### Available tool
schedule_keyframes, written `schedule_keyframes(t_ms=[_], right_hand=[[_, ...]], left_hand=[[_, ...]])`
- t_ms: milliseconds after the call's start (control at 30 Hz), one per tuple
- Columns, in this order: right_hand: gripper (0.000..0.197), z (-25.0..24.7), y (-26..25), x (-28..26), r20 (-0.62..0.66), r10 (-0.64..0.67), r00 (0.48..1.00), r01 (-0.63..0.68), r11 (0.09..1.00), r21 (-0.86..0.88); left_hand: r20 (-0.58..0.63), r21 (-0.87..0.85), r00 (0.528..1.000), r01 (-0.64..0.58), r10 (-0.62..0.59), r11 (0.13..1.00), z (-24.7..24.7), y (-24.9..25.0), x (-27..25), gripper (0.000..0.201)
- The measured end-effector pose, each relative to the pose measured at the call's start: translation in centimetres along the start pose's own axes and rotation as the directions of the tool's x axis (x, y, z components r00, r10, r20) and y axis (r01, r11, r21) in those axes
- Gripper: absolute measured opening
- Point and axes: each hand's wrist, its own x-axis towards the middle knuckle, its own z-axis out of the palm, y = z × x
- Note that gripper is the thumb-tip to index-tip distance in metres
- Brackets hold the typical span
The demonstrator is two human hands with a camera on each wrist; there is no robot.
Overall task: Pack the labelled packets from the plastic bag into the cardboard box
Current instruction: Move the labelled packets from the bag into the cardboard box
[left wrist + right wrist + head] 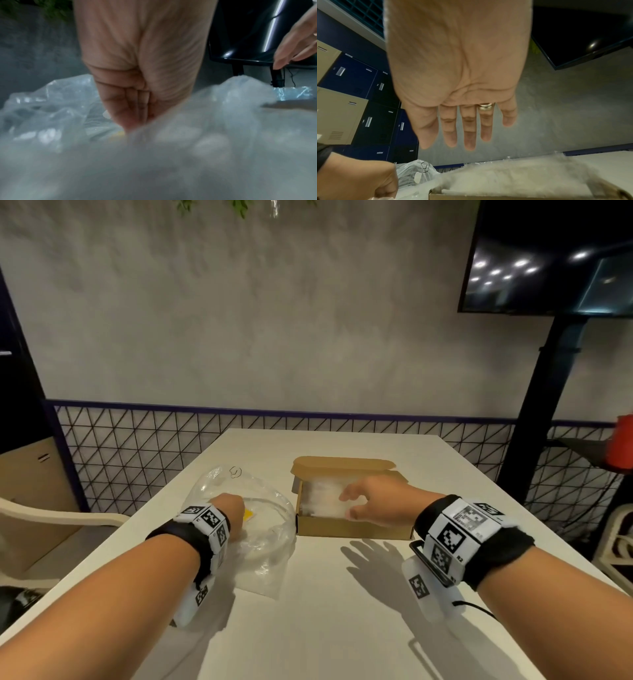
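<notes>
A clear plastic bag (263, 542) lies crumpled on the white table, left of an open cardboard box (352, 527). My left hand (236, 510) reaches down into the bag beside a packet with a yellow label (249, 513). In the left wrist view its fingers (130, 112) lie together, tips hidden by a plastic fold next to the yellow label (118, 135). My right hand (349, 503) hovers over the box with fingers spread and empty. Clear packets (322, 498) lie blurred inside the box. The right wrist view shows the spread right hand (453, 146) above the packets (522, 178).
The table (342, 628) runs toward me from the box. A beige chair (51, 518) stands at the left edge. At the right are a black stand (534, 412), a dark screen (548, 258) and a red object (623, 443). Lockers (359, 94) line one wall.
</notes>
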Motion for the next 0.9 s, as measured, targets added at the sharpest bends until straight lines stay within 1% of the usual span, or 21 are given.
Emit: schedule_keyframes(t_ms=[33, 100, 167, 233, 267, 300, 333, 367, 400, 467, 500, 533, 600, 633, 733, 767, 800, 833, 900], right_hand=[[0.038, 0.0, -0.1, -0.2, 0.003, -0.002, 1.0, 0.002, 1.0, 0.003], [0.038, 0.0, -0.2, -0.5, 0.011, -0.006, 1.0, 0.006, 1.0, 0.007], [0.038, -0.1, -0.4, -0.8, 0.02, -0.008, 1.0, 0.008, 1.0, -0.003], [0.038, -0.3, -0.6, -1.0, 0.019, -0.011, 1.0, 0.011, 1.0, -0.011], [0.038, -0.4, -0.7, -1.1, 0.017, -0.014, 1.0, 0.014, 1.0, -0.012], [0.038, -0.4, -0.8, -1.1, 0.014, -0.017, 1.0, 0.017, 1.0, -0.015], [0.038, -0.4, -0.9, -1.1, 0.01, -0.019, 1.0, 0.019, 1.0, -0.02], [0.039, -0.4, -1.1, -1.0, 0.002, -0.021, 1.0, 0.021, 0.999, -0.027], [0.04, -0.4, -1.3, -0.9, -0.01, -0.023, 1.0, 0.022, 0.999, -0.028], [0.046, -0.3, -1.7, -0.9, -0.054, -0.032, 0.998, 0.031, 0.999, -0.005], [0.05, -0.3, -2.0, -0.8, -0.086, -0.04, 0.995, 0.042, 0.999, 0.019], [0.055, -0.3, -2.3, -0.9, -0.123, -0.055, 0.991, 0.062, 0.997, 0.05], [0.058, -0.4, -3.2, -0.9, -0.191, -0.084, 0.978, 0.108, 0.987, 0.122], [0.054, -0.4, -3.6, -0.8, -0.217, -0.089, 0.972, 0.122, 0.982, 0.143], [0.029, -0.1, -4.4, -0.2, -0.262, -0.052, 0.964, 0.093, 0.985, 0.145], [0.026, -0.1, -4.4, 0.0, -0.277, -0.025, 0.961, 0.065, 0.988, 0.139], [0.028, -0.1, -4.5, 0.0, -0.292, -0.003, 0.956, 0.042, 0.991, 0.129], [0.03, -0.1, -4.4, 0.1, -0.305, 0.014, 0.952, 0.024, 0.992, 0.12], [0.032, -0.2, -4.0, 0.1, -0.32, 0.024, 0.947, 0.015, 0.993, 0.119]], left_hand=[[-0.004, -0.017, 1.0, 0.006, -0.006, 1.0, 0.0, 0.0, -0.2, 0.031], [-0.048, -0.038, 0.999, 0.002, -0.004, 0.999, -0.2, 0.1, -0.5, 0.028], [-0.116, -0.099, 0.993, -0.006, -0.005, 0.995, -0.6, 0.0, -0.7, 0.026], [-0.216, -0.248, 0.976, -0.027, -0.028, 0.968, -1.3, 0.0, -0.9, 0.026], [-0.279, -0.349, 0.959, -0.057, -0.045, 0.935, -1.8, 0.1, -1.0, 0.024], [-0.331, -0.461, 0.941, -0.091, -0.075, 0.883, -2.5, 0.3, -1.2, 0.021], [-0.37, -0.576, 0.923, -0.137, -0.108, 0.806, -3.1, 0.5, -1.4, 0.019], [-0.38, -0.684, 0.916, -0.184, -0.129, 0.706, -3.9, 0.8, -1.7, 0.02], [-0.378, -0.769, 0.916, -0.229, -0.135, 0.597, -4.7, 1.1, -2.1, 0.022], [-0.34, -0.881, 0.935, -0.278, -0.105, 0.382, -6.4, 2.1, -3.2, 0.025], [-0.32, -0.91, 0.945, -0.285, -0.073, 0.301, -7.1, 2.7, -3.8, 0.026], [-0.308, -0.926, 0.95, -0.29, -0.04, 0.241, -7.7, 3.3, -4.4, 0.027], [-0.298, -0.939, 0.954, -0.298, 0.029, 0.17, -8.6, 4.5, -5.4, 0.029], [-0.294, -0.944, 0.954, -0.3, 0.067, 0.138, -8.8, 5.1, -5.7, 0.03], [-0.271, -0.96, 0.942, -0.279, 0.2, 0.01, -9.2, 6.3, -6.4, 0.031], [-0.269, -0.962, 0.934, -0.273, 0.235, -0.017, -9.3, 6.4, -6.4, 0.031], [-0.268, -0.962, 0.928, -0.271, 0.259, -0.024, -9.3, 6.3, -6.4, 0.029], [-0.269, -0.961, 0.925, -0.276, 0.27, -0.012, -9.4, 6.1, -6.3, 0.027], [-0.263, -0.956, 0.929, -0.287, 0.262, 0.06, -9.3, 5.2, -5.7, 0.019]])
